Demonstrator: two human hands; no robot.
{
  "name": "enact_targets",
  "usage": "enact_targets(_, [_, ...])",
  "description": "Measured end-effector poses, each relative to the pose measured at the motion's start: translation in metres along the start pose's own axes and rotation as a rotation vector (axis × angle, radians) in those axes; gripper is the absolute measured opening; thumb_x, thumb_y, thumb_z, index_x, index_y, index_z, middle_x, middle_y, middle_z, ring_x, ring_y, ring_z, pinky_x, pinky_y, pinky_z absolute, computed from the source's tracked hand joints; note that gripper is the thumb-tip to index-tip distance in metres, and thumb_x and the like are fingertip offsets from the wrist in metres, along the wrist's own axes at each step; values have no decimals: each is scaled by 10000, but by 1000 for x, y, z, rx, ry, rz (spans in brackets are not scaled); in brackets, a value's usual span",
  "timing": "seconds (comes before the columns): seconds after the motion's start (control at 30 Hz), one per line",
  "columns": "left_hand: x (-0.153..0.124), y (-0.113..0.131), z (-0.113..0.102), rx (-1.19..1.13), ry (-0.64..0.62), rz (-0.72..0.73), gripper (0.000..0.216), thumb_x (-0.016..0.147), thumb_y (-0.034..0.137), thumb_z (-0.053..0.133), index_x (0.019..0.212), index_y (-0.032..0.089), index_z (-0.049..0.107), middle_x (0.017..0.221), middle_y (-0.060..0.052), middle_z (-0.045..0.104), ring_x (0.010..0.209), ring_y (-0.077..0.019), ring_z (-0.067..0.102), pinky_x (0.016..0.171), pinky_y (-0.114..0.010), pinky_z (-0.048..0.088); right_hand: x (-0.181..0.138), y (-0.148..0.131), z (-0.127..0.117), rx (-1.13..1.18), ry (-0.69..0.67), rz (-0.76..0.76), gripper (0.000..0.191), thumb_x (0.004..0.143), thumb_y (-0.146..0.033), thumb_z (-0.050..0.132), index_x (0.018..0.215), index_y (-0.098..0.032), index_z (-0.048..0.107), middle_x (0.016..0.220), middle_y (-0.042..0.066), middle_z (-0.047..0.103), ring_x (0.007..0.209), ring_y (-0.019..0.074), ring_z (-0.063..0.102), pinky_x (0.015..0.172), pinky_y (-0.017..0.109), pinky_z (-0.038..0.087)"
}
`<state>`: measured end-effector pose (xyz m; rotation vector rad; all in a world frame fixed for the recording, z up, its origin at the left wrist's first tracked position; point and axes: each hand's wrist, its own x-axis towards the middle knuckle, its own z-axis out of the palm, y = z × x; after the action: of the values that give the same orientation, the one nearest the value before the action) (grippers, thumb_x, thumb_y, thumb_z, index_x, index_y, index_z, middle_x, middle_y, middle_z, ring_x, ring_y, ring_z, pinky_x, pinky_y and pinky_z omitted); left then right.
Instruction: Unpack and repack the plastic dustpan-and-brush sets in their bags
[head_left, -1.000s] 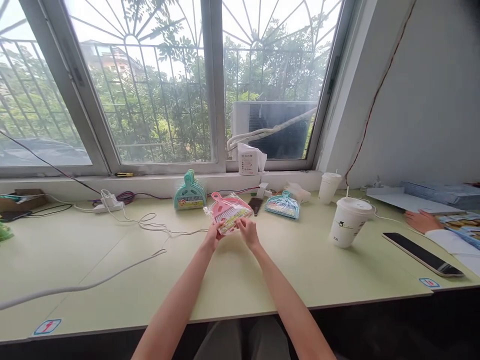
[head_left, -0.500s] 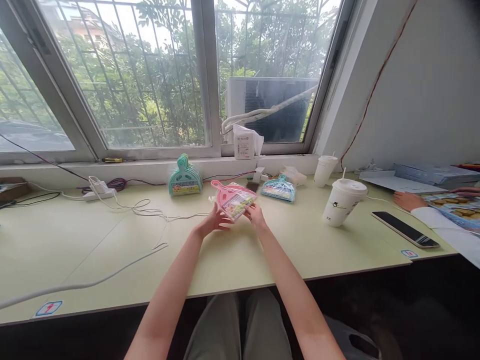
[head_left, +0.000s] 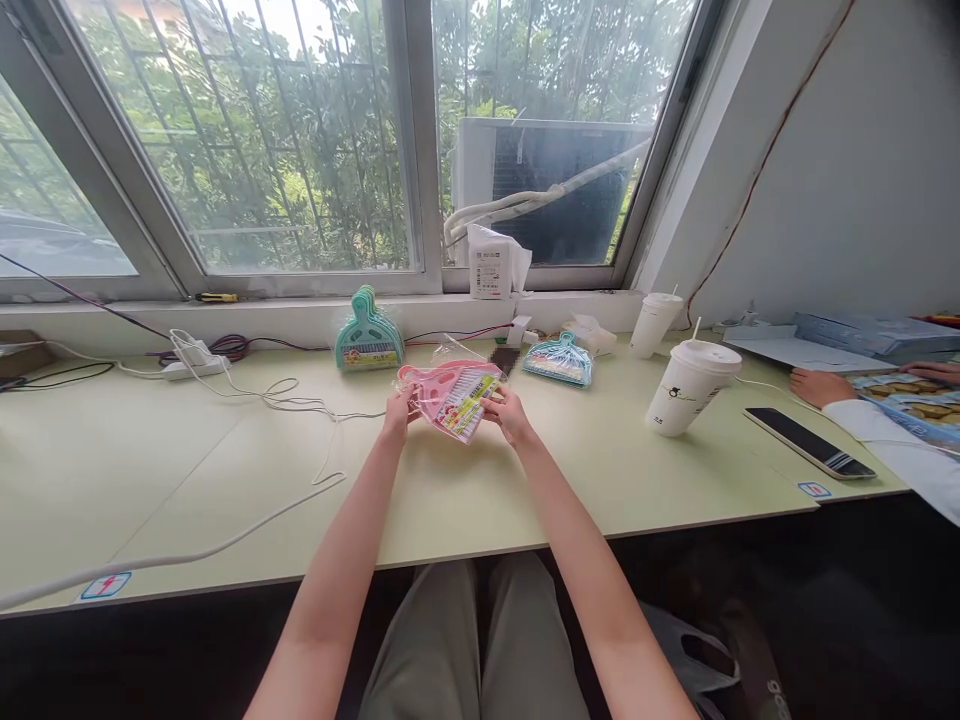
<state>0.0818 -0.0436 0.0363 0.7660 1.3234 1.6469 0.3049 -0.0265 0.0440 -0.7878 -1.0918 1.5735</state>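
A pink dustpan and brush set (head_left: pixel 454 398) in clear plastic wrap is held tilted above the table, its handle toward the left and its colourful label facing me. My left hand (head_left: pixel 400 408) is closed on the handle end. At the opposite, lower right side, my right hand (head_left: pixel 507 413) grips the edge by the label. Behind it to the left, a stack of green dustpan sets (head_left: pixel 368 335) stands upright by the sill. A blue-green dustpan set (head_left: pixel 559 360) lies in its wrap behind my right hand.
Two white lidded cups with straws, the nearer cup (head_left: pixel 686 390) and the farther cup (head_left: pixel 655 325), stand right. Beyond are a phone (head_left: pixel 806 442) and another person's hand (head_left: pixel 821 387). White cables (head_left: pixel 289 400) and a power strip (head_left: pixel 196 367) lie left. A tissue pack (head_left: pixel 491 265) sits on the sill.
The pink dustpan set has turned so its handle points more to the left. My left hand has shifted left and up to the handle end; my right hand keeps its grip.
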Motion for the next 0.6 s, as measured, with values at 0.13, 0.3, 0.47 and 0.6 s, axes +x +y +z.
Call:
enact_targets(0.13, [0,7,-7,73,89,59,464,806,506,588,1090,139,593,1132,-152,648,971,-215,645,772,-321,517,-4,-5,-1,-32,-29,8,295,747,-64,669,1003,-181,581,897,56,729,809,190,713,794,371,604])
enact_targets(0.3, [-1,20,-18,453,217,403,727,834,571,557,1424,189,373,1460,-155,430,1335,-268,405,1017,-397,386,-8,-14,-8,-120,-127,39,336,750,-101,674,1065,-183,590,914,73,733,784,191,710,760,364,602])
enact_targets(0.47, [6,10,-26,500,-127,200,477,684,506,713,935,101,712,891,-154,719,817,-260,662,705,-366,513,-12,-22,-18,-200,-233,69,346,747,-117,673,1086,-165,619,898,77,738,766,184,707,686,310,599])
enact_targets(0.6, [15,5,-35,329,-113,171,331,618,390,759,798,115,714,786,-109,712,712,-201,655,677,-318,519,-11,-25,-28,-208,-207,72,358,728,-119,687,1079,-159,629,872,75,739,744,185,708,672,306,599])
